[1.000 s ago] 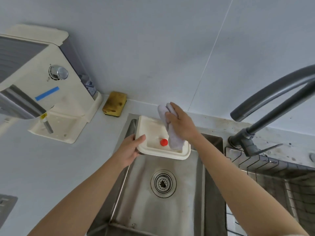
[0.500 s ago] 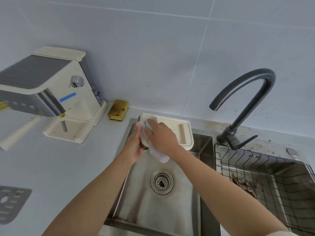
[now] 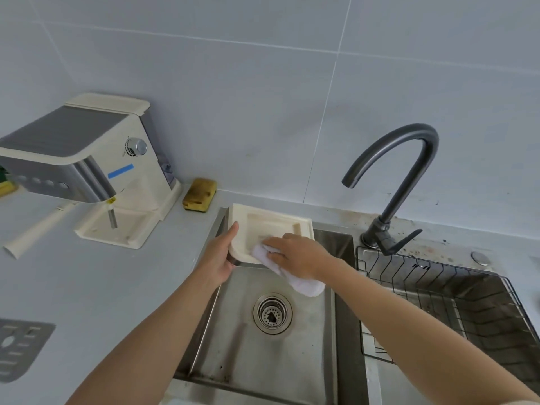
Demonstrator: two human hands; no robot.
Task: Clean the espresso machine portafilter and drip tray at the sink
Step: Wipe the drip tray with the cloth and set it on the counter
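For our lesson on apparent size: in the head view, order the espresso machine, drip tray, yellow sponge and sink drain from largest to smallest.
1. espresso machine
2. drip tray
3. sink drain and yellow sponge look alike; the sponge lies farther off, so unranked.

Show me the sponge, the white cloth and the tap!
sponge (image 3: 199, 195): head view, middle of its top face.
white cloth (image 3: 306, 285): head view, the end hanging below the hand.
tap (image 3: 415, 131): head view, top of its curved neck.

fingers of left hand (image 3: 216, 258) hidden under drip tray (image 3: 273, 221), metal grate (image 3: 17, 347) cut by left edge
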